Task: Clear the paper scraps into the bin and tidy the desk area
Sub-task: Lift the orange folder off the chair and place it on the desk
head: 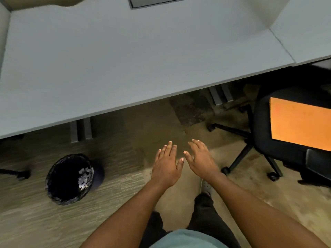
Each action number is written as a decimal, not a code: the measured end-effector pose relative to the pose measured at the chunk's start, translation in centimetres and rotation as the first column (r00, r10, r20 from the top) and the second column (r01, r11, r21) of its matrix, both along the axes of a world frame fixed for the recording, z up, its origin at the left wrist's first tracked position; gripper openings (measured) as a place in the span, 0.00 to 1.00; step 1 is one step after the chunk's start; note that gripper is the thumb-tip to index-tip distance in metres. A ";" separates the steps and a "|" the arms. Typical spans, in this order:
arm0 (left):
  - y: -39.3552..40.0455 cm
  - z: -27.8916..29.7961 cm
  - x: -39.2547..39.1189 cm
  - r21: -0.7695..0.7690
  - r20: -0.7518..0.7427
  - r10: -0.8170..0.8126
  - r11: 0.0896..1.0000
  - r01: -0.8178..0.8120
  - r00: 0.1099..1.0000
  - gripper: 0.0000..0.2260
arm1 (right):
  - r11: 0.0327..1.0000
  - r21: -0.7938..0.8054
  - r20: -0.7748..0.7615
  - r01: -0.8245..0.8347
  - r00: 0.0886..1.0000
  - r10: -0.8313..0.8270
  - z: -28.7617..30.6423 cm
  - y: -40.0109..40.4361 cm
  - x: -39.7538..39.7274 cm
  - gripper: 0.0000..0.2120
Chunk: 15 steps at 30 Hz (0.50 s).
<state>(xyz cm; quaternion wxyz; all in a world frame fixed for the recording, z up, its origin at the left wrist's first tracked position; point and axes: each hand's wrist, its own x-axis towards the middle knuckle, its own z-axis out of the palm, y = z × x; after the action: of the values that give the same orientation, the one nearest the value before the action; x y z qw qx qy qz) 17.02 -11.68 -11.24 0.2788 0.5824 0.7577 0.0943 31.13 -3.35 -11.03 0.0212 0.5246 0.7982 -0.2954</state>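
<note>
A black mesh bin stands on the carpet at the lower left, below the desk's front edge, with pale paper scraps showing inside against its right wall. The grey desk fills the upper part of the view and I see no scraps on it. My left hand and my right hand are held side by side over the floor in front of the desk, palms down, fingers spread, holding nothing. Both are to the right of the bin.
A black office chair with wheeled legs stands at the right, an orange sheet or folder lying on its seat. Desk legs show under the desk. A dark flat object lies at the desk's far edge.
</note>
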 end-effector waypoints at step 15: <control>20.0 -1.3 23.0 -0.067 0.219 -0.276 0.953 0.296 0.936 0.25 | 0.880 -0.070 -0.118 0.470 0.872 -0.476 -1.2 14.6 23.0 0.24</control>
<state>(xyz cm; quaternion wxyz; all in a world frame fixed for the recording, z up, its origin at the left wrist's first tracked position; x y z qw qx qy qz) 40.03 8.36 -12.52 0.3954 0.6590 0.6355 0.0749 54.09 11.23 -12.23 -0.0940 0.6827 0.6393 -0.3411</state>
